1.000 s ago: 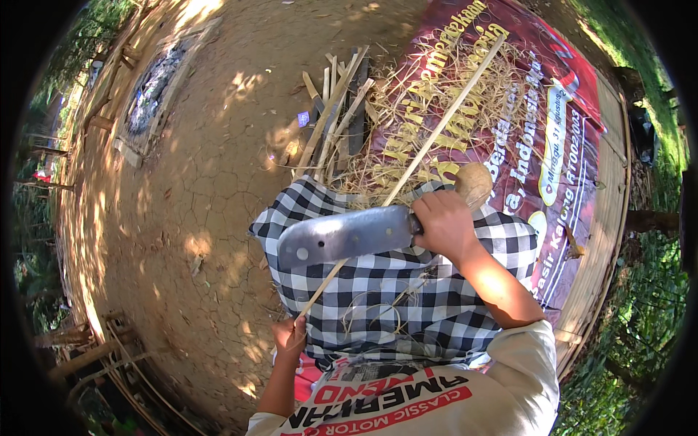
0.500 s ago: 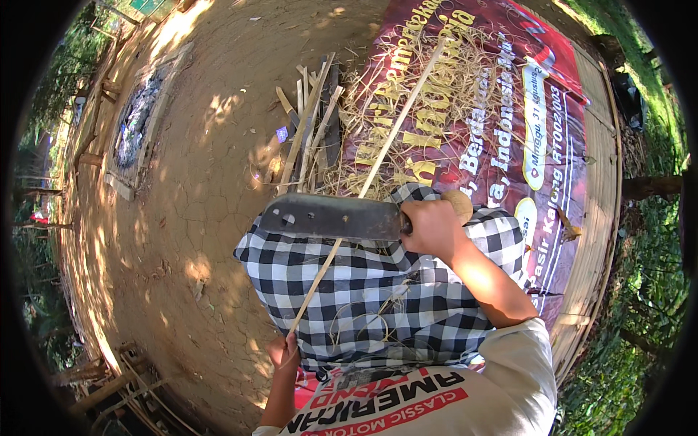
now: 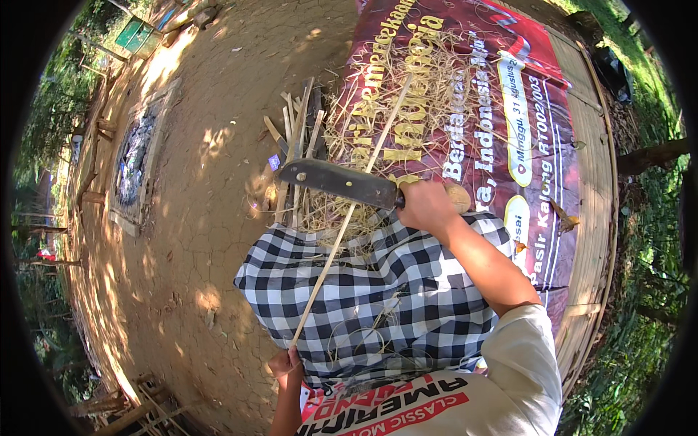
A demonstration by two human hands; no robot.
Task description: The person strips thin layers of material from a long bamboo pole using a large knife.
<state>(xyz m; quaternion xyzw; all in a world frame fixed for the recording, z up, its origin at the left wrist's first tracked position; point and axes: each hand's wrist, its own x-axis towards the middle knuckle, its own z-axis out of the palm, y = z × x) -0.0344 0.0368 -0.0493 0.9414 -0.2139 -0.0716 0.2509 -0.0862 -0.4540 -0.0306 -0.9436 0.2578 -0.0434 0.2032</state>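
Observation:
My right hand [image 3: 427, 206] is closed round the handle of a broad dark machete [image 3: 334, 182], whose blade points left. The blade lies across a long thin bamboo strip [image 3: 323, 272], which runs from lower left to upper right. Down at the lower left, my left hand [image 3: 284, 361] pinches the near end of that strip. A black-and-white checked cloth [image 3: 371, 305] covers my lap beneath the strip. Pale shavings [image 3: 429, 109] are scattered beyond the cloth, and a few thin curls lie on it.
A dark red printed banner [image 3: 480, 138] is spread on a bamboo-slat platform [image 3: 592, 218] to the right. Split bamboo pieces [image 3: 298, 145] are piled on bare earth [image 3: 196, 291] left of the banner. Farther left is a framed pit [image 3: 138, 156]; a green container [image 3: 138, 36] stands at the upper left.
The machete and my right hand have moved away from me along the strip, and the blade tip now angles up more. My left hand keeps its hold at the near end.

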